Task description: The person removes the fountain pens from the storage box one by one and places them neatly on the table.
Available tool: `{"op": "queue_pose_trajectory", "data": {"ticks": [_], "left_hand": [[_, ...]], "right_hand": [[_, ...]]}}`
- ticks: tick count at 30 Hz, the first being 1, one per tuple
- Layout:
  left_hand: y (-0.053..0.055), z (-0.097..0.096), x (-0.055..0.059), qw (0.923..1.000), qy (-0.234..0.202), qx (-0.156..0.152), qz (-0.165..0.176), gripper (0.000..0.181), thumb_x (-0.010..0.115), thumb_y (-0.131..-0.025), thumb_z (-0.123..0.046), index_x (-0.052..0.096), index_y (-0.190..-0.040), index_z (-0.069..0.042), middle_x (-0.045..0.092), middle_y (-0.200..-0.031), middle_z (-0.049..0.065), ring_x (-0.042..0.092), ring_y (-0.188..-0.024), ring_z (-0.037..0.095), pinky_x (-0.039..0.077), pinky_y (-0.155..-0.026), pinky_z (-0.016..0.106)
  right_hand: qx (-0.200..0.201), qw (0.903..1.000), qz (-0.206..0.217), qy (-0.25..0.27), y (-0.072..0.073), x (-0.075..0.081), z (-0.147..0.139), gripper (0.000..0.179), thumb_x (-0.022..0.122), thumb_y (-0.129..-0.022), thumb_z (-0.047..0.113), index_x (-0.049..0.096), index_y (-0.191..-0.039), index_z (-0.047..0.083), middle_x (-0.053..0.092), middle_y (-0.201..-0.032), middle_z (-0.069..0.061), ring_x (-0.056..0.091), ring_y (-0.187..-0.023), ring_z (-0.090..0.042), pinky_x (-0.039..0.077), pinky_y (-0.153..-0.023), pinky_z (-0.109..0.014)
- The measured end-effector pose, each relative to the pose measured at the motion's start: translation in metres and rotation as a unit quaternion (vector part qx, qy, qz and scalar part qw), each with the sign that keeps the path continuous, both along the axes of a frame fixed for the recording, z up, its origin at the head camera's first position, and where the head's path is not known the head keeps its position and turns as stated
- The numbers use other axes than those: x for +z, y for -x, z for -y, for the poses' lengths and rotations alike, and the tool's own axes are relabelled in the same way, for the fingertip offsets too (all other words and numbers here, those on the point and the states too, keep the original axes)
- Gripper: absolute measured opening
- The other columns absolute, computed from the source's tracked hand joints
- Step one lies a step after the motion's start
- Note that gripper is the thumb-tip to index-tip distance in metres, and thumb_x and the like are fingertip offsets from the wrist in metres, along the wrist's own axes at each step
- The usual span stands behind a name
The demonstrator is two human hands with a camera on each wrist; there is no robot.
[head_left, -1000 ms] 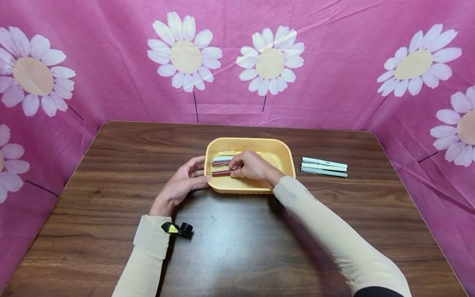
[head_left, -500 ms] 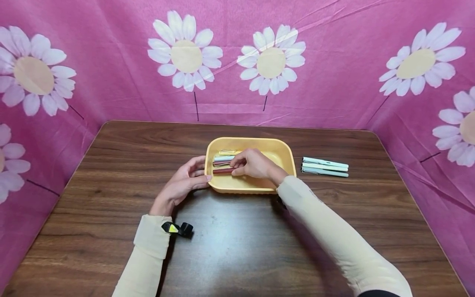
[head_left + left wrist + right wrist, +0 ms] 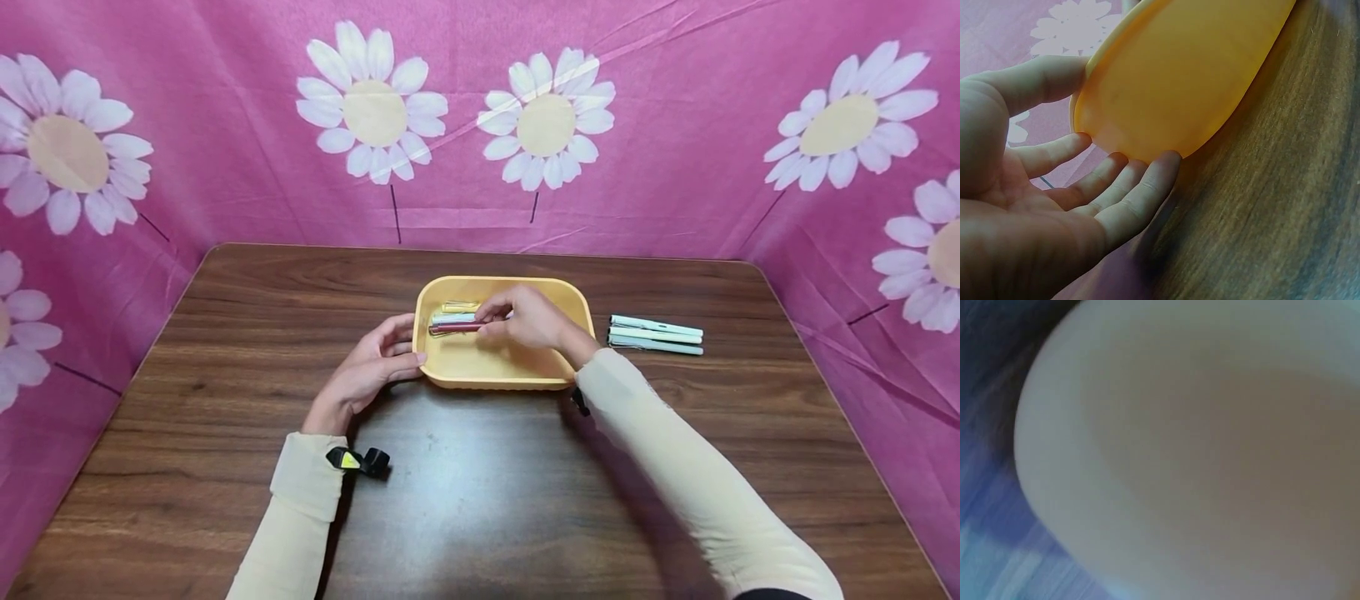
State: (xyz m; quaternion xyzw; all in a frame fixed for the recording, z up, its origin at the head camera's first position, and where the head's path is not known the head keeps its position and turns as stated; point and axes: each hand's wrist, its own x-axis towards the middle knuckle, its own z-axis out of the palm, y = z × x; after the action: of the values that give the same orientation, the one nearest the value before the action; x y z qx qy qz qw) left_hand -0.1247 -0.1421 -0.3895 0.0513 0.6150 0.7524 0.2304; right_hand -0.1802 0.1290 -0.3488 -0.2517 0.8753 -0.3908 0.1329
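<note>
In the head view, a yellow box (image 3: 495,367) stands on the table with several pens in its left half. My left hand (image 3: 367,367) rests at the box's left end. The left wrist view shows its spread fingertips and thumb touching the outer wall and rim. Inside the box, my right hand (image 3: 528,317) pinches a dark red pen (image 3: 457,327) by its right part. Just behind that pen lie a light blue pen (image 3: 453,318) and a yellow pen (image 3: 459,307), their right ends hidden by the hand. A blurred pale surface fills most of the right wrist view.
To the right of the box, several pale green and blue pens (image 3: 655,335) lie side by side on the brown wooden table (image 3: 450,483). A pink cloth with white flowers (image 3: 465,167) hangs behind the table and along both sides.
My right hand has shifted back and slightly right, bringing the front dark red pen up against the other pens in the box. The left hand stays in place.
</note>
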Motion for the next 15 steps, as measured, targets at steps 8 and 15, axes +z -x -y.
{"op": "queue_pose_trajectory", "data": {"ticks": [8, 15], "left_hand": [[0.001, -0.002, -0.002, 1.0, -0.001, -0.001, -0.007, 0.072, 0.062, -0.09, 0.012, 0.028, -0.153, 0.005, 0.036, -0.149, 0.031, 0.05, -0.123, 0.037, 0.059, -0.09, 0.032], [0.0, 0.0, -0.001, 0.9999, 0.006, -0.002, -0.008, 0.071, 0.062, -0.09, 0.011, 0.029, -0.153, 0.005, 0.037, -0.148, 0.031, 0.05, -0.124, 0.036, 0.059, -0.089, 0.031]], "right_hand": [[-0.025, 0.9992, -0.024, 0.018, 0.001, 0.007, -0.019, 0.016, 0.08, -0.085, 0.003, 0.077, -0.1, 0.001, 0.074, -0.086, -0.002, 0.062, -0.082, -0.017, 0.052, -0.079, -0.036], [-0.043, 0.9984, -0.031, 0.022, -0.002, 0.008, -0.028, 0.016, 0.081, -0.085, 0.006, 0.078, -0.1, 0.003, 0.073, -0.083, -0.001, 0.062, -0.082, -0.017, 0.051, -0.079, -0.036]]}}
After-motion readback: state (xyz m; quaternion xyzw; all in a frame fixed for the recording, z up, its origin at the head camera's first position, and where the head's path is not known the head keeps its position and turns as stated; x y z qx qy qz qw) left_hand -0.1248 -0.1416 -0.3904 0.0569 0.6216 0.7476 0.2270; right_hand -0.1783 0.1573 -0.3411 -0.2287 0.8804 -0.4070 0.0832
